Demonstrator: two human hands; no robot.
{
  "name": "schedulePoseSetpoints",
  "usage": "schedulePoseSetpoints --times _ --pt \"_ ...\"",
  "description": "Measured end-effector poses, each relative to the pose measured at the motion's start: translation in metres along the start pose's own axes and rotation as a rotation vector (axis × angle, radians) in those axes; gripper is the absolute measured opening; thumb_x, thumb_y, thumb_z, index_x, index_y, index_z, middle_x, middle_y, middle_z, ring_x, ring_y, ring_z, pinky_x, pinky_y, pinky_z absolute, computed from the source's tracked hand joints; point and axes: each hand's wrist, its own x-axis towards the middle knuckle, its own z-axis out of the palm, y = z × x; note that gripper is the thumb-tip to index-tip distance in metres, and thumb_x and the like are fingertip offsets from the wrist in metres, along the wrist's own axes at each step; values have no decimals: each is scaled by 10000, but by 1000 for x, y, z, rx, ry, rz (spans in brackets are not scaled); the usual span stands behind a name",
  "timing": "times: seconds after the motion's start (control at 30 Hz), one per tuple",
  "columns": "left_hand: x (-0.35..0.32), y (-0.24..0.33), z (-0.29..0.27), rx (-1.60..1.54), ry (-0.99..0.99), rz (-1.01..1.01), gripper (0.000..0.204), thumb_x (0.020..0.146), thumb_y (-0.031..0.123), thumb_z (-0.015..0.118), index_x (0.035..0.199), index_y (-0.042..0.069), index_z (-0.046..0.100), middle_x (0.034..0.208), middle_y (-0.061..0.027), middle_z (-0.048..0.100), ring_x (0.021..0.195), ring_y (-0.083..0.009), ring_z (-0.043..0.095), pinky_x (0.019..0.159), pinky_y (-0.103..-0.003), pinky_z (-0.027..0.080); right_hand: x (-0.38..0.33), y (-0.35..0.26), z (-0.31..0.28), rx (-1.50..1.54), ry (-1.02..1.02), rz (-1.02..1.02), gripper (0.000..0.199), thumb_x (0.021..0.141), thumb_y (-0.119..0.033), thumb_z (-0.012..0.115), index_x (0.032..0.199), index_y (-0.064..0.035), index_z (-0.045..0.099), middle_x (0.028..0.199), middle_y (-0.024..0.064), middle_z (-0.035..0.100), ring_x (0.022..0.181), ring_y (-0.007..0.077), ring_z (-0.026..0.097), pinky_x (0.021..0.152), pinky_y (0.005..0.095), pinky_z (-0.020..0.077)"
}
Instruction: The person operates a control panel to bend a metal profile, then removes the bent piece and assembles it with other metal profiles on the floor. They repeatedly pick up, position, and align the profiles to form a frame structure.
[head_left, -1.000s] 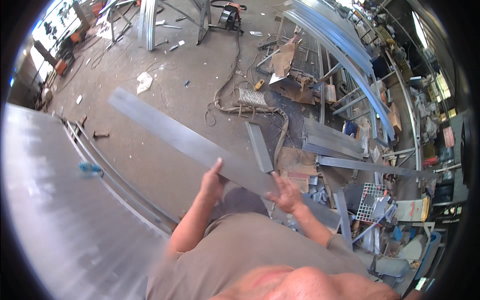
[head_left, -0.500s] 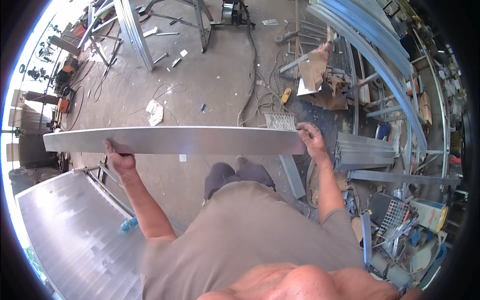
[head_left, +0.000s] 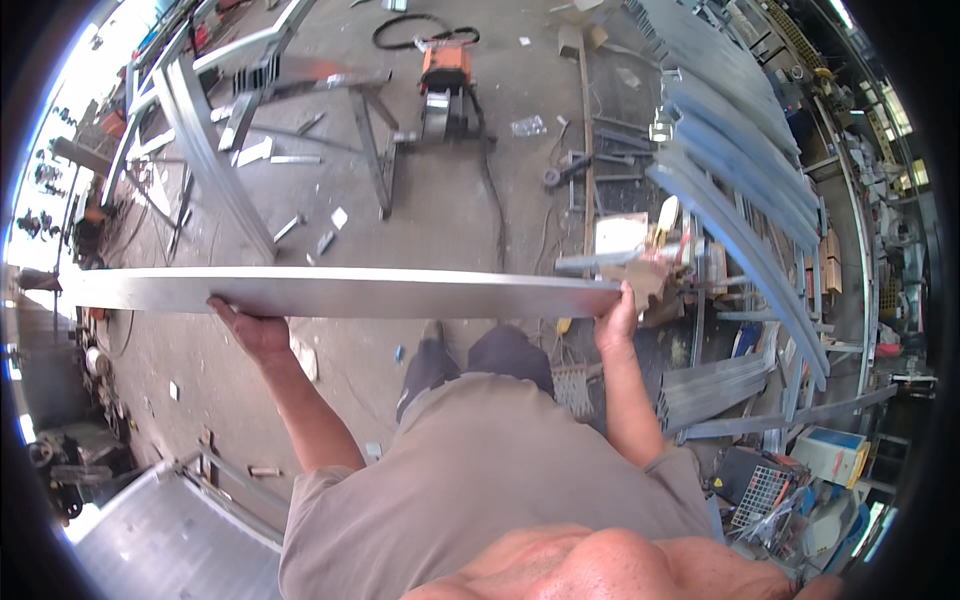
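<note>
A long, flat silver metal strip stretches across in front of me, raised off the floor. My left hand holds its lower edge toward the left, with the thumb against the near face and the other fingers mostly hidden. At the right end, my right hand is closed around the strip's corner. The left end of the strip reaches well beyond my left hand.
Ahead stand a metal frame and an orange machine with a cable. Long metal profiles fill a rack at the right. A metal-topped table is at the lower left. Scraps and a cardboard piece lie about the floor.
I have moved forward with the strip still in both hands. The metal-topped table has slid back toward the lower left, and the orange machine has come fully into view.
</note>
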Motion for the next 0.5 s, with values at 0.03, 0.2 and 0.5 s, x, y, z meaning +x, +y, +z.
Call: schedulePoseSetpoints --times 0.03,0.2,0.5 --pt "20 -6 44 -25 29 -15 768 979 709 567 1544 200 461 1524 -32 513 1353 -246 504 1167 -413 401 18 -10 24 20 51 -68 375 1038 -452 527 1197 -137 651 1173 46 683 1047 235 653 902 407 515" --pt "98 -83 216 -87 -185 -33 760 990 653 602 1544 153 456 1531 -49 498 1360 -247 498 1171 -428 400 152 -61 142 58 19 -46 380 1029 -493 563 1104 -147 700 1043 45 674 946 201 656 783 373 519" --pt "208 -313 472 -51 -157 79 540 986 422 737 1404 116 585 1369 -11 611 1288 -228 556 1151 -443 429 468 -107 397 -90 -216 241 359 1045 -454 581 1091 -115 689 1057 34 678 958 160 646 799 341 518"
